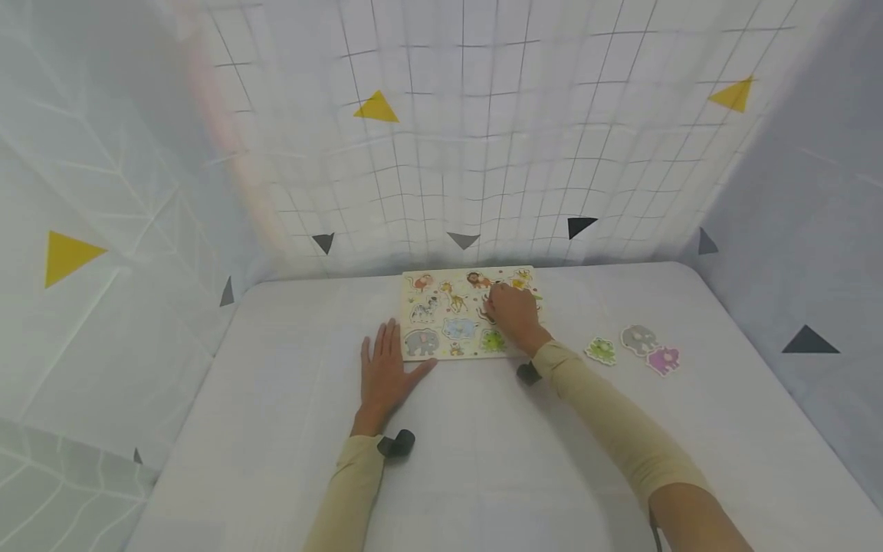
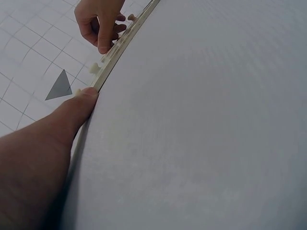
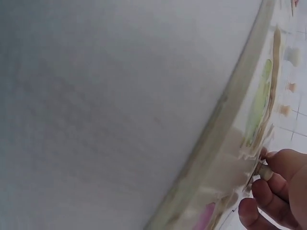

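Beige knob [image 3: 265,172] pinched, right hand [image 1: 516,313] (fingers [image 3: 263,192] curled).

Wide open over the surface [image 1: 483,456] between the sleeves [image 1: 610,418]! Walled behind by gridded cloth [image 1: 476,180], blocked left of the puzzle board [image 1: 444,274] by the left hand [image 1: 385,376], above it by the right hand [image 1: 517,314].

On the worktop [image 1: 476,437], the puzzle board [image 1: 448,274] lies between my left hand [image 1: 385,372] and three loose pieces [image 1: 638,339]. My right hand [image 1: 516,313] is over the board.
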Action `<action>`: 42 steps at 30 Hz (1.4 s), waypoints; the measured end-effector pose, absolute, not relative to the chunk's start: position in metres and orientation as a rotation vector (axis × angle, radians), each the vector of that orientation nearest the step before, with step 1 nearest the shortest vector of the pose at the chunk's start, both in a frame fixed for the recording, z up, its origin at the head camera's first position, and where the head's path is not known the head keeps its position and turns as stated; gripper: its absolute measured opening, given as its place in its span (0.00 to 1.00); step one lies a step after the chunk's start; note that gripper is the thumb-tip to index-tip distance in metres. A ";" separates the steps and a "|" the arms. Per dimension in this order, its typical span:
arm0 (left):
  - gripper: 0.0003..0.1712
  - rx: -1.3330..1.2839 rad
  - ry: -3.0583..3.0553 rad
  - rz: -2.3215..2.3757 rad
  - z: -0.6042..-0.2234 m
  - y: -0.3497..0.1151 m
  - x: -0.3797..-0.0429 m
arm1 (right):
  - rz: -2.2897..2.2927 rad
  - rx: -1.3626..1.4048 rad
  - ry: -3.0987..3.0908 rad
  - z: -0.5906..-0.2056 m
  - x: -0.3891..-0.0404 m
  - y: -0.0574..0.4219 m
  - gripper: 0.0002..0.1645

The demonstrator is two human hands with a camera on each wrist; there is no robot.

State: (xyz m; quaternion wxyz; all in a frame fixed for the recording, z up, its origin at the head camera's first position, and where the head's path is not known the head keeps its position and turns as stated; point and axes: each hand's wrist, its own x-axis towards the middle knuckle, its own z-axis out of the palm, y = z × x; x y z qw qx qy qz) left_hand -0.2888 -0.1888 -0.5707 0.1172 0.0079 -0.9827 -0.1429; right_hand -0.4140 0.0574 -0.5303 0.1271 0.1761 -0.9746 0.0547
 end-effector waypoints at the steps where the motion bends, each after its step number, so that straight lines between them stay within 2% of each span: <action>1: 0.60 0.024 -2.879 -0.416 -0.571 -0.189 -0.289 | 0.162 0.515 -2.838 -0.530 -0.414 0.057 0.13; 9: 0.60 0.029 -2.888 -0.416 -0.567 -0.190 -0.288 | 0.188 0.563 -2.839 -0.526 -0.413 0.055 0.10; 29: 0.60 0.028 -2.894 -0.419 -0.566 -0.189 -0.287 | 0.400 0.502 -2.942 -0.527 -0.409 0.058 0.11; 42: 0.60 0.023 -2.876 -0.410 -0.569 -0.189 -0.288 | 0.607 0.547 -2.912 -0.529 -0.410 0.083 0.10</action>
